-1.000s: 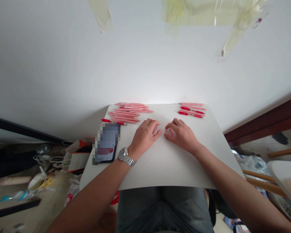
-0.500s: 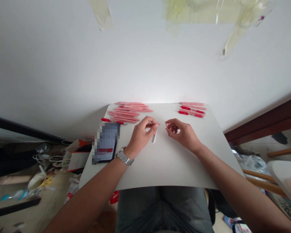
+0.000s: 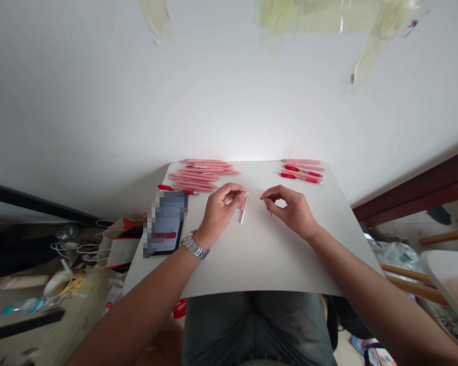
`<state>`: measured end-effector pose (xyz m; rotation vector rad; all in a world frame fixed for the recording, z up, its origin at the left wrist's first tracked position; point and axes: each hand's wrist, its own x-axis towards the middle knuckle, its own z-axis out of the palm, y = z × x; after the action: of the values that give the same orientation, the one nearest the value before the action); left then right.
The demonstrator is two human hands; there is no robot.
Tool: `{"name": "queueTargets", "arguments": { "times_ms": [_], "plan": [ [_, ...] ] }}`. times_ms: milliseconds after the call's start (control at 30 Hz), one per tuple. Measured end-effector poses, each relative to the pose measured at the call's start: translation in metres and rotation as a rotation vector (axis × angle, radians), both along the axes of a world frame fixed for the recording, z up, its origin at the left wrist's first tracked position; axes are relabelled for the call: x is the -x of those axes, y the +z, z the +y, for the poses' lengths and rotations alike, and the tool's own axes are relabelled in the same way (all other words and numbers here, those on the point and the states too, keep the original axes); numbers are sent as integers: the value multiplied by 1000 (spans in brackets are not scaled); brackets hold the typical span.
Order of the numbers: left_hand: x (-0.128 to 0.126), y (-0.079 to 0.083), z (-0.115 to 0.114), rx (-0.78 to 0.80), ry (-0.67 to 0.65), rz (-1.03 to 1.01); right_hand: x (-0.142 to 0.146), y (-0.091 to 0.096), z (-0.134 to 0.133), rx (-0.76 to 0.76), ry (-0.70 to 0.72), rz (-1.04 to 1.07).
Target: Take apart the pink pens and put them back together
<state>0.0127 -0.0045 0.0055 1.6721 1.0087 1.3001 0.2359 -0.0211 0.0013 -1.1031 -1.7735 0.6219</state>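
Pinching a pale pink plastic pen barrel (image 3: 242, 212) between thumb and fingertips, the left hand (image 3: 219, 208) tilts it over the middle of the white table (image 3: 259, 254). At its three o'clock, the right hand (image 3: 292, 208) is closed on a thin pink refill (image 3: 260, 194), its tip just beside the barrel's top end. Best kept in one line, I'd say, with a light grip. A heap of pink pens (image 3: 200, 175) lies at eleven o'clock.

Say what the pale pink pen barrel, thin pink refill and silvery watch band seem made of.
Pale pink pen barrel, left hand: likely plastic, smooth pastel surface. Thin pink refill, right hand: perhaps plastic, blurred. Silvery watch band: seemingly metal, shiny links.
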Motion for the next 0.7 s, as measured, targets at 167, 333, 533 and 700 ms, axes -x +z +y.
{"name": "queueTargets", "arguments": {
  "times_ms": [167,333,533,700],
  "plan": [
    [-1,0,-1,35,-11,-36,0,0,-1,-20,-2,-8],
    [-3,-2,-2,79,-78,-55,-1,0,0,-46,5,-5],
    [-3,-3,-4,88,-92,-51,-1,2,-1,-41,11,-20],
    [-3,-2,-4,100,-99,-46,-2,1,-1,-41,20,-31]
  ]
}}
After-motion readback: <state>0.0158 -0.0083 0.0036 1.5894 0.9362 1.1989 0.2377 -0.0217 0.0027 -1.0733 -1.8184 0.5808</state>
